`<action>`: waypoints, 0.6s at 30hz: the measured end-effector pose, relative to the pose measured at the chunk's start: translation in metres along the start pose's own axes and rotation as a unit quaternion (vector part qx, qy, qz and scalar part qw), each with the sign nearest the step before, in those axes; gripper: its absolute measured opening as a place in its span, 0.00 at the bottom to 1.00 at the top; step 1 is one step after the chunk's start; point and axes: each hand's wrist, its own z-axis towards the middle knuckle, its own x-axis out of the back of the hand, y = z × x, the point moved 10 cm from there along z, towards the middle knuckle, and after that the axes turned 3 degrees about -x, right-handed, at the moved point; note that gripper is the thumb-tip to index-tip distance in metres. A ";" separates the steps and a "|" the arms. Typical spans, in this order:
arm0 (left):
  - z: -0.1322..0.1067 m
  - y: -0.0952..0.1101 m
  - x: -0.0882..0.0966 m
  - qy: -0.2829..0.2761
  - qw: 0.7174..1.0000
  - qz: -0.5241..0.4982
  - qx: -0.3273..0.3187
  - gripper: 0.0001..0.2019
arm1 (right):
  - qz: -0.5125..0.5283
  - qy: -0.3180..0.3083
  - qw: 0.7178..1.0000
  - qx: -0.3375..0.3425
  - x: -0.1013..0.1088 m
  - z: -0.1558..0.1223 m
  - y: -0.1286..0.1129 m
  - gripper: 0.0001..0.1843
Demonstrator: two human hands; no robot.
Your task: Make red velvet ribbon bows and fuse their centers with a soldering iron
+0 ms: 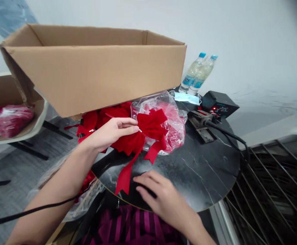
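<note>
Two bare hands at work over a round black marbled table (202, 177), seen from where I stand.

Left hand (114, 132), centre of frame: thumb and forefinger brought together, clamped on a red bow (152, 125) at its middle, where a small silvery bit shows by the fingertips. Bow sits at frame centre, one loop to the upper right of the pinch, one to the lower left; two notched tails trail down, the longer toward the table's near edge.

Right hand (161, 192), lower centre: fingers loosely bent, thumb apart from them, nothing visible in the gap. It is just beside the longer tail; cannot tell whether the fingertips touch the table.

Surroundings: clear plastic bag (177, 137) with red contents, behind and right of the bow. More red fabric (115, 111) left of the bag, below a large open cardboard box (100, 73), upper left to centre. Right of the box: two bottles (188, 80), a blue face mask (186, 98), a black unit with a dial (221, 105).
</note>
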 end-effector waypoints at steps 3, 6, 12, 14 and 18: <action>-0.009 0.008 0.018 0.026 0.999 -0.019 0.007 0.14 | 0.042 0.011 0.998 -0.044 0.038 -0.019 0.002 0.12; -0.028 0.023 0.043 0.082 0.996 -0.039 -0.027 0.18 | 0.058 -0.219 0.973 -0.033 -0.011 -0.052 -0.014 0.13; -0.073 0.011 0.063 0.129 0.989 -0.058 -0.035 0.18 | -0.063 -0.194 0.970 -0.130 -0.158 -0.060 0.048 0.13; -0.086 0.002 0.066 0.141 0.987 -0.072 -0.027 0.17 | -0.075 -0.162 0.969 -0.170 -0.195 -0.048 0.082 0.14; -0.105 -0.006 0.073 0.155 0.984 -0.088 -0.020 0.19 | -0.056 -0.138 0.962 -0.229 -0.223 -0.038 0.131 0.19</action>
